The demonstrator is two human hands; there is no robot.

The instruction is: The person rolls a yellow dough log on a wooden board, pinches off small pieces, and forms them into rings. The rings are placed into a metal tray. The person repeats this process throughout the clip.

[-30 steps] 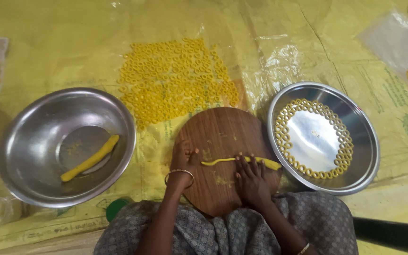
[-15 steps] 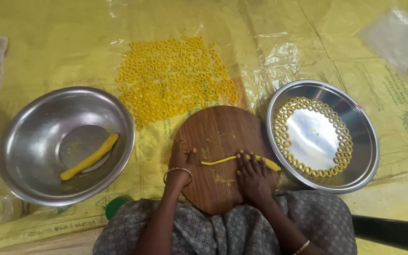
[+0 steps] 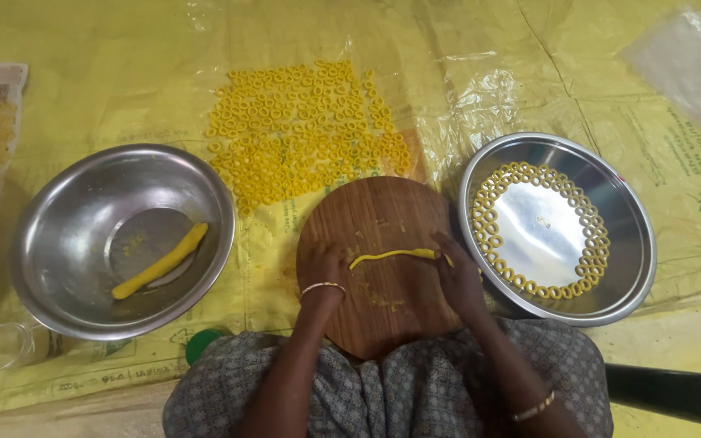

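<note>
Dough rope (image 3: 391, 256): thin, yellow, ctr of frame on round wooden board (image 3: 375, 215); long axis runs left-right. Right hand (image 3: 458, 280): fingers flat, pressed on rope's right end, no grip. Left hand (image 3: 328, 266): fingers curled on board, just beside rope's left end; touching or not, can't tell. Steel bowl (image 3: 58, 243) w/ thick dough roll (image 3: 160, 261) at left; steel plate (image 3: 634, 243) edged w/ dough rings at right
</note>
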